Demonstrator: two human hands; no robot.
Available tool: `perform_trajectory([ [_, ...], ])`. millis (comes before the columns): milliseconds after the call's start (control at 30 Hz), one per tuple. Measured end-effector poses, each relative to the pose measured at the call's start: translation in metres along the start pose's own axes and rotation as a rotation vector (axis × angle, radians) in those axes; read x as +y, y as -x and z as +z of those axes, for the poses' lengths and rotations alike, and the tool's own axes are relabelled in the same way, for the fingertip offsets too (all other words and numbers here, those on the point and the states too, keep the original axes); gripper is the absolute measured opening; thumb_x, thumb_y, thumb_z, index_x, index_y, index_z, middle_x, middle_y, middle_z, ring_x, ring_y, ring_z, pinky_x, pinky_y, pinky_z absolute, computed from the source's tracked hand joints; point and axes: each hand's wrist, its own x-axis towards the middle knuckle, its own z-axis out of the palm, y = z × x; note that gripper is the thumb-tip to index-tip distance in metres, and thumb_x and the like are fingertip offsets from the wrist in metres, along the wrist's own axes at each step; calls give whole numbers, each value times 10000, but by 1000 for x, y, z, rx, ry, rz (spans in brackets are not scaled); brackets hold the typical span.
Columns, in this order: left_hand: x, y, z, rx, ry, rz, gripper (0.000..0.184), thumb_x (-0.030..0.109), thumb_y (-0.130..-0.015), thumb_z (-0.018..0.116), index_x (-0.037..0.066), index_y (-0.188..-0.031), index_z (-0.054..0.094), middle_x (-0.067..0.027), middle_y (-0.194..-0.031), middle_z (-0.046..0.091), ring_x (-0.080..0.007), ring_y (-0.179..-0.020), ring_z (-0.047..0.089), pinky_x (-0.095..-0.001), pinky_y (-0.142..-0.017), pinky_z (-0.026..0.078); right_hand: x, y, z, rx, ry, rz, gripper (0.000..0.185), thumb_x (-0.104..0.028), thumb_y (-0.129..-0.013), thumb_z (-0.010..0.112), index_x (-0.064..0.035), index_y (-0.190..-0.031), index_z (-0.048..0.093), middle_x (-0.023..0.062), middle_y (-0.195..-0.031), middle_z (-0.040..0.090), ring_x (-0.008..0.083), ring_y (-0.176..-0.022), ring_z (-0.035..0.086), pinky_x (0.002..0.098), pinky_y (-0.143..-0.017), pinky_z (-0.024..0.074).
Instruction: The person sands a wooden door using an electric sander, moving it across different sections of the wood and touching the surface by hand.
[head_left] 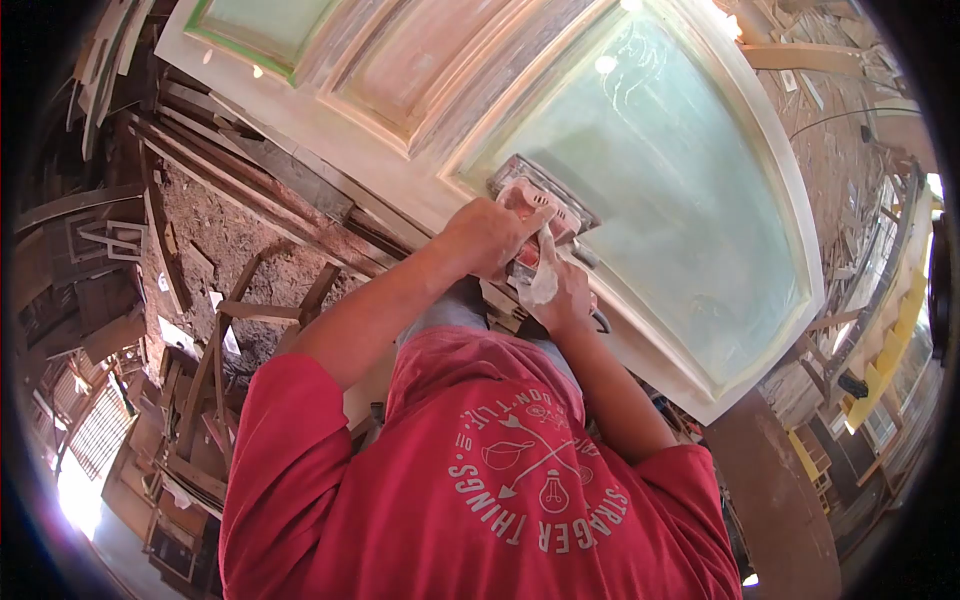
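Observation:
An electric sheet sander [558,208], its red body coated in pale dust, sits with its flat pad against a greenish recessed panel [690,240] of a large white-edged door [380,170]. My left hand [487,236] is closed around the near left side of the sander's body. Close behind it, my right hand [566,296] grips the rear of the sander, its fingers partly hidden. A crumpled whitish piece [543,275], perhaps cloth or a dust bag, hangs between the two hands. Cloudy residue and swirl marks cover the panel's surface.
Long timber strips [250,195] run beside the door on the left, above dirt ground with scattered scraps [215,240]. Wooden frames [225,330] stand at lower left. A brown board [775,490] leans at lower right, and wood offcuts [830,180] lie at far right.

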Motion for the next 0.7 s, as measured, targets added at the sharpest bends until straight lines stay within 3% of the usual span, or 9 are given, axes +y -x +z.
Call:
perform_trajectory([
  [200,-16,-2,-10,31,-5,-20,1240,344,-595,982,170,-1665,379,-197,-1014,789,-419,-889,770,-506,-814,622,-18,-18,-22,-38,-3,3,1077,-545,-807,867,0,-1615,409,223,-989,785,420,-895,775,516,-801,605],
  [300,-16,1,-25,28,-56,-45,1230,379,-598,969,152,-1657,387,-214,-1012,784,-422,-902,768,-518,-832,616,-14,-22,-11,264,-165,-176,904,-262,-758,847,-114,-1586,516,165,-943,771,388,-839,755,501,-754,597],
  [367,-18,-4,-25,45,-86,-45,1225,398,-601,966,143,-1653,394,-219,-1000,781,-422,-896,767,-520,-825,615,-14,-25,-12,331,-216,-197,866,-256,-743,866,-129,-1542,558,156,-952,763,373,-886,755,514,-786,590],
  [433,-7,-7,-29,4,-66,-52,1194,368,-609,962,121,-1640,413,-204,-1032,788,-407,-941,770,-508,-859,614,-7,-18,-17,95,-226,-54,842,-250,-733,876,-124,-1514,586,158,-978,762,364,-945,751,515,-820,585],
  [567,11,-18,-15,-4,-59,-32,1201,400,-611,967,127,-1643,418,-221,-976,773,-424,-887,762,-514,-822,614,12,-1,-11,94,-201,-4,796,-317,-730,907,-127,-1458,647,155,-992,760,371,-962,739,508,-835,567],
  [700,15,-31,2,-26,-30,3,1208,400,-607,969,114,-1642,414,-215,-965,776,-416,-897,764,-508,-826,614,27,6,-3,102,-211,5,848,-346,-744,906,-130,-1505,601,156,-993,760,378,-940,739,512,-835,564],
])
